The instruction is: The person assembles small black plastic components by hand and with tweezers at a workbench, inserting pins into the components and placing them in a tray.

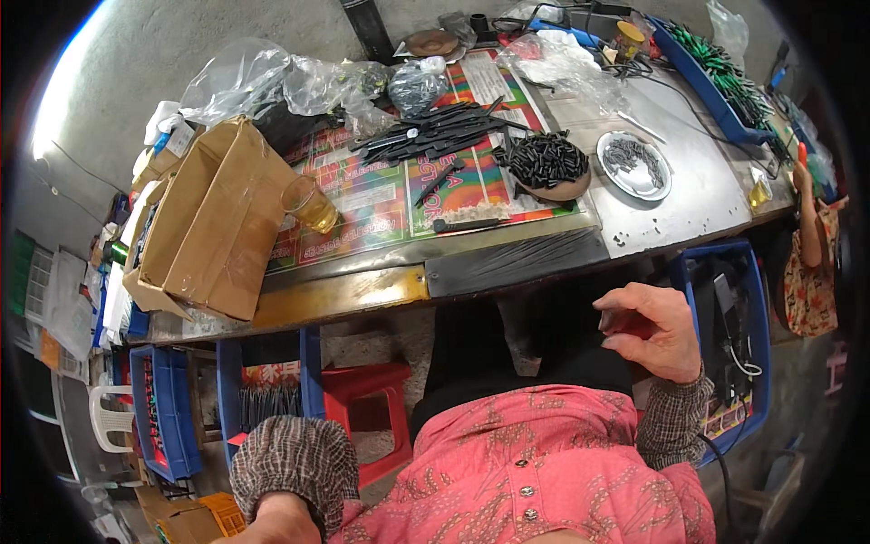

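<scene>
Grey wall at the back, cluttered table set ahead of both hands. Right hand is held short of the table, half curled, a narrow gap left between thumb and fingertips, nothing clearly gripped. Left hand is mostly cut off at the bottom, so its state can't be told. Just right of the right hand, and way nearer to it, a blue bin is parked, long axis pointed roughly straight ahead. Ahead of that hand a bowl is set; rods are heaped ahead-left, mostly crosswise.
</scene>
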Motion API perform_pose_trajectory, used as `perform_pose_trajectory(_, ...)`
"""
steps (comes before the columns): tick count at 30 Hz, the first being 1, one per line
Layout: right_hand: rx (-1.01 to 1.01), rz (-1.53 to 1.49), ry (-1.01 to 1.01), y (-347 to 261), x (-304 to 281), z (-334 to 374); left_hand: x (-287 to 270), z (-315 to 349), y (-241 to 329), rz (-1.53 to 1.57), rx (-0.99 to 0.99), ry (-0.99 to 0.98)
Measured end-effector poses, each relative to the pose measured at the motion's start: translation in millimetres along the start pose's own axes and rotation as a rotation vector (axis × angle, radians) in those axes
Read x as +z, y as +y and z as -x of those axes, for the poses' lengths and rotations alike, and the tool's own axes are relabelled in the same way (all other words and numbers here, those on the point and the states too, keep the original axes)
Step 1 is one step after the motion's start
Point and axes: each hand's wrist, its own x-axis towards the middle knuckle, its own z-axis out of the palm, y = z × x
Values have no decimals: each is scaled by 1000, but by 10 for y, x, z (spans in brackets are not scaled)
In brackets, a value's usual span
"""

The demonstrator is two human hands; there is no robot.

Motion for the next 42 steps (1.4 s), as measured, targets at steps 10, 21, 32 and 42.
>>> perform_pose_trajectory(10,-130,-89,105,-61,-164,-53,-791,234,-2466,-970,-510,829)
perform_pose_trajectory(21,-1,-48,127,105,-151,-136,-1452,434,-3050,-884,-720,752)
perform_pose_trajectory(32,69,4,227,332,-222,-203,-1976,189,-3548,-853,-834,702)
perform_pose_trajectory(42,200,-251,345,476,-317,-247,-2094,59,-3811,-916,-801,833)
